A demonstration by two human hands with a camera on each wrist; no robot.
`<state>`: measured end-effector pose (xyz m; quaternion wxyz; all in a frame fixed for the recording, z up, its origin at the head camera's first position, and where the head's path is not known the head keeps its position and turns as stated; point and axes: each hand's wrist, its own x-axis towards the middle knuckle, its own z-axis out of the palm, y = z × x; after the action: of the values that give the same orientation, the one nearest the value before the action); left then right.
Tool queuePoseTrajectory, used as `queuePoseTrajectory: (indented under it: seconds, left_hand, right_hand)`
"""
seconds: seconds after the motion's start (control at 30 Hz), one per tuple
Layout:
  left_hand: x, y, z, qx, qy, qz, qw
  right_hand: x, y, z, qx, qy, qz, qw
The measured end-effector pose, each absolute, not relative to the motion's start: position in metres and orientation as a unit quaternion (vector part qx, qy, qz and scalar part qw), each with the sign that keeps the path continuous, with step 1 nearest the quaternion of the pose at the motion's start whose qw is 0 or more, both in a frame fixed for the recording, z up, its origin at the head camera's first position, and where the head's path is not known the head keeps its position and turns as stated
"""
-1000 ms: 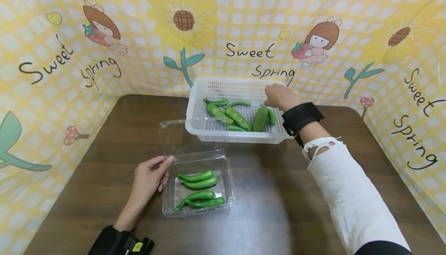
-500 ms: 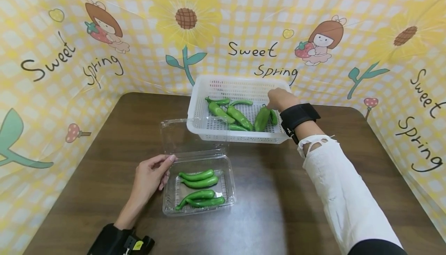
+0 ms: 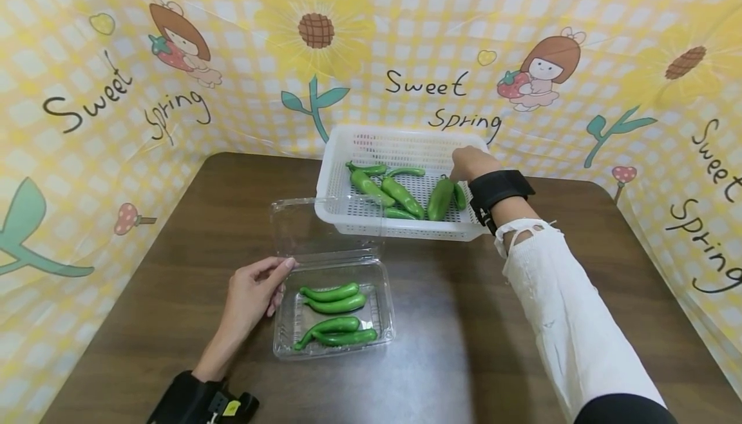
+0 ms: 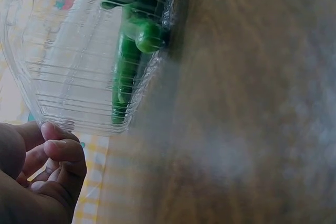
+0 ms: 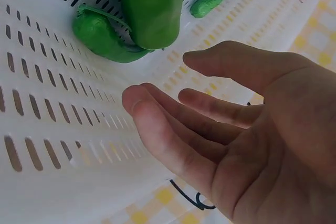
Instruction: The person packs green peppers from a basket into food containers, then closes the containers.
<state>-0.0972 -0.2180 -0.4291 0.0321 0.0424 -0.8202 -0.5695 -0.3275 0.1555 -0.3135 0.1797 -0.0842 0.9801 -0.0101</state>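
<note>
A white slotted basket (image 3: pixel 400 229) (image 5: pixel 52 145) at the back of the table holds several green peppers. My right hand (image 3: pixel 460 165) (image 5: pixel 163 82) hovers over its right end with relaxed fingers and holds nothing. It is just beside a broad pepper (image 3: pixel 439 198) (image 5: pixel 152 9) and a smaller one (image 3: pixel 460 196) (image 5: pixel 100 38). My left hand (image 3: pixel 255 289) (image 4: pixel 52 166) rests against the left side of a clear clamshell box (image 3: pixel 380 311) (image 4: pixel 68 66), fingers loosely curled at its rim. Several peppers (image 3: pixel 333 301) (image 4: pixel 128 66) lie in the box.
The box's clear lid (image 3: pixel 313 224) stands open, leaning back against the basket's front. The brown table (image 3: pixel 452 346) is walled on three sides by a yellow printed sheet (image 3: pixel 429 37). Both wrists wear black straps.
My right hand has dropped a little lower into the basket, closer to the broad pepper. My left hand and the box have stayed put.
</note>
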Motion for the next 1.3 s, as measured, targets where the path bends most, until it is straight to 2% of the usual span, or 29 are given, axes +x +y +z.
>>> queuePoseTrajectory:
  seconds: [0.6,1.3]
  left_hand:
    - [-0.099,-0.214,-0.43,0.045,-0.814,-0.578,0.031]
    - [-0.097,-0.217,-0.43,0.053,-0.813,-0.579,0.033]
  right_hand:
    - [-0.336,0.16,-0.322,-0.08,0.976,0.014,0.204]
    - [-0.325,0.146,-0.338,-0.056,0.974,0.02,0.22]
